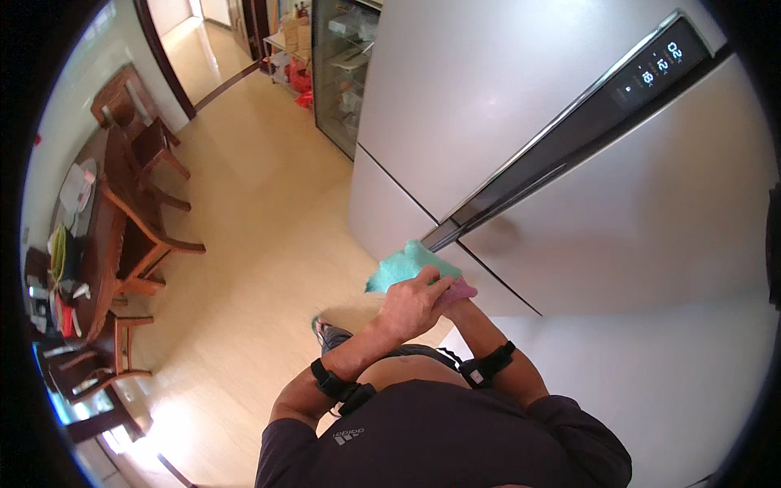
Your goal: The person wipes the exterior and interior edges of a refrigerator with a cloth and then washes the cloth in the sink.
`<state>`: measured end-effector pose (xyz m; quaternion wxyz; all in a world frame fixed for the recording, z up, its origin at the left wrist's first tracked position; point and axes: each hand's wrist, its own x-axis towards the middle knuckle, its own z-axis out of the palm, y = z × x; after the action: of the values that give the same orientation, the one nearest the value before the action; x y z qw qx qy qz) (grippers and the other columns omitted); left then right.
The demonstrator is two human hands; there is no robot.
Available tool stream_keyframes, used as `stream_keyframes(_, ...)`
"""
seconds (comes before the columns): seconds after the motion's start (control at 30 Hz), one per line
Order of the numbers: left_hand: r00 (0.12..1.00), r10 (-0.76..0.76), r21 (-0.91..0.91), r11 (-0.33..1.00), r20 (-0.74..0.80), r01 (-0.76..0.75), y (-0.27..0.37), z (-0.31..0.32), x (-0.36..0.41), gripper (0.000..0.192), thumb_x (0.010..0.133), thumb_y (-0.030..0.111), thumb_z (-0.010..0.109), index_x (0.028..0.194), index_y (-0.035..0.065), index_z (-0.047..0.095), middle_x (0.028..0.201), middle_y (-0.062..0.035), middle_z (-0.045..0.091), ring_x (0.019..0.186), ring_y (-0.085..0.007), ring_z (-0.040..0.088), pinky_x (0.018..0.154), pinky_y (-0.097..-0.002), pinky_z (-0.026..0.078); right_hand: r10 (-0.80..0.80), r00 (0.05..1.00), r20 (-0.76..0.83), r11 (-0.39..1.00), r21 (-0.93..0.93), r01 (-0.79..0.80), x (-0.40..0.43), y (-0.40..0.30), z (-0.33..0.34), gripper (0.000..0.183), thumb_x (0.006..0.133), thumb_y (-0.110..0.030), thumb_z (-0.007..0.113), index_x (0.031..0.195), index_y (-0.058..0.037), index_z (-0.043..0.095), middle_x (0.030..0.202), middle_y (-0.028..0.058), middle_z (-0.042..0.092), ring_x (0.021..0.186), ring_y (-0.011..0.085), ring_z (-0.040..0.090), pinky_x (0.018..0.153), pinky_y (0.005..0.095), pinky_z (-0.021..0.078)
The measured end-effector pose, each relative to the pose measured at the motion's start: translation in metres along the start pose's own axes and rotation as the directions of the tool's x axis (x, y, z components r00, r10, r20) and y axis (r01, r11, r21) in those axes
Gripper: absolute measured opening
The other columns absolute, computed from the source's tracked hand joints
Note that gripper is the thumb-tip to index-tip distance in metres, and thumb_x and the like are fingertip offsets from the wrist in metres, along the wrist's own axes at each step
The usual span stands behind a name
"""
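Observation:
A teal cloth (407,266) with a pink part (459,293) lies over my two hands, close to the lower end of the dark handle strip of a silver refrigerator (506,79). My left hand (418,299) presses on the cloth from above, its fingers bent over the teal and pink edge. My right hand (450,310) is mostly hidden beneath the cloth and the other hand; only its wrist side shows, so its fingers cannot be made out. The refrigerator doors are closed, and a lit display (653,70) sits at the strip's upper end.
Tan floor (244,244) spreads between the refrigerator and a wooden table (104,244) with wooden chairs (152,244) at the left. A glass-front cabinet (341,73) stands beyond the refrigerator, beside a shelf (280,46) with red bags. A doorway opens at the upper left.

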<state>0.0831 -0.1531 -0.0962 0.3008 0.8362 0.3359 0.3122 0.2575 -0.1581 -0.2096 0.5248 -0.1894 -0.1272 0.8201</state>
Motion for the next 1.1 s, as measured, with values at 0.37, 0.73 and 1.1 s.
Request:
stream_keyframes(0.37,0.996,-0.059,-0.306,0.951,-0.074,0.034,0.007,-0.01,-0.069,0.038,0.081,0.012,0.071,0.118,0.0063,0.064,0.125,-0.0146,0.06,0.098,-0.0295,0.066,0.077,-0.0365,0.058,-0.502,0.862,-0.069,0.114,-0.993,-0.014,-0.06,-0.065,0.125,0.047,0.102,-0.031,0.039,0.14,-0.0036,0.041,0.14,0.0134,0.047,0.122,0.0248,0.049,0.106,0.04,0.0403)
stream_keyframes(0.73,0.882,-0.47,-0.535,0.755,-0.04,0.378,-0.025,0.025,-0.151,0.033,0.085,0.01,0.067,0.116,-0.0006,0.064,0.115,-0.0162,0.064,0.086,-0.0194,0.068,0.068,-0.0306,0.057,0.185,0.818,0.545,-0.277,0.827,-0.489,0.016,-0.352,0.44,0.053,0.1,-0.041,0.042,0.144,-0.0123,0.041,0.144,0.0174,0.043,0.134,0.032,0.039,0.11,0.0445,0.03)
stream_keyframes(1.1,0.804,-0.594,-0.668,0.606,-0.019,0.432,-0.037,0.083,-0.143,0.028,0.085,0.013,0.065,0.109,-0.0025,0.066,0.097,-0.0185,0.07,0.08,-0.0247,0.07,0.071,-0.0328,0.056,0.252,0.923,0.29,-0.795,0.607,0.026,0.091,-0.204,0.17,0.057,0.086,-0.044,0.058,0.134,-0.0125,0.05,0.14,0.0166,0.046,0.134,0.0357,0.037,0.11,0.0545,0.0263)
